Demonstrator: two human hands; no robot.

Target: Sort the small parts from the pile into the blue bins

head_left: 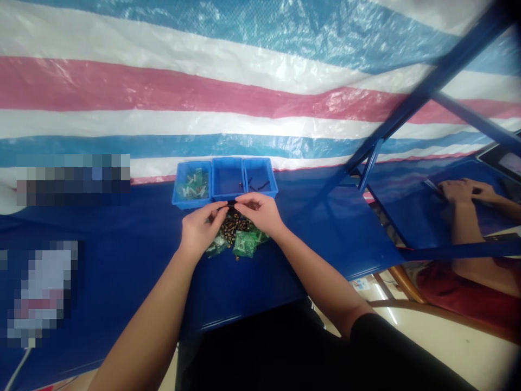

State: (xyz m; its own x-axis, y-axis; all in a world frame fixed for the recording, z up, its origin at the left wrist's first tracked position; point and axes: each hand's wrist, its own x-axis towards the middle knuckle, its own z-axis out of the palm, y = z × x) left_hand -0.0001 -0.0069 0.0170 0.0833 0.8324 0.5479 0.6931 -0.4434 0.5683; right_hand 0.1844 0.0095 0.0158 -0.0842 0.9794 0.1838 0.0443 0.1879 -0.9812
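Just above a pile of dark parts (234, 224), left hand (200, 225) and right hand (260, 212) pinch one small black piece (231, 203) between fingertips; a loose pinch could drop it into the pile. Beyond the pile, three blue bins (226, 183).

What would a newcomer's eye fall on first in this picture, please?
Probably the red, white and blue striped tarp filling the back. Below it, the left hand and right hand pinch a small dark part over a pile of dark and green pieces, before three blue bins.
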